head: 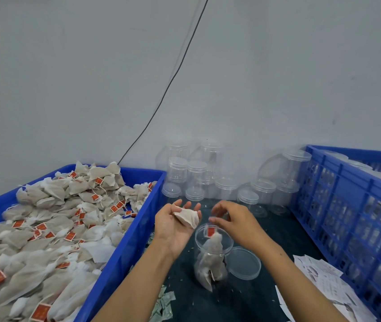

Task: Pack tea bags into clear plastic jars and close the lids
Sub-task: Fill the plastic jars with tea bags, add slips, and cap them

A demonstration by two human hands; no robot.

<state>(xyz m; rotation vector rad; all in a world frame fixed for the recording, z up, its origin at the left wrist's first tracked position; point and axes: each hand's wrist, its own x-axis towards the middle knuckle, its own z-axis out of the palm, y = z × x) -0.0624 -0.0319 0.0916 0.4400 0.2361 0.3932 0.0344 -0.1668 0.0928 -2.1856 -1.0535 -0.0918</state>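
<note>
The open jar (212, 254) stands on the dark table (243, 303), and it is the spot to look from. It has a few tea bags inside, so it looks only partly full. One tea bag (213, 242) pokes up at its mouth with a red tag.

Just above the jar, the right hand (230, 220) hangs with its fingers loosely bent, and I cannot tell if it holds a string. To the left of the jar, the left hand (175, 223) lies palm up, holding spare tea bags (188, 217) on flat fingers.

The lid (245, 263) lies right beside the jar, not on yet.

Left of the jar, a blue bin (124, 256) holds a big pile of bags. Behind the jar stand many empty jars (208, 180). Lots of packing seems left.
</note>
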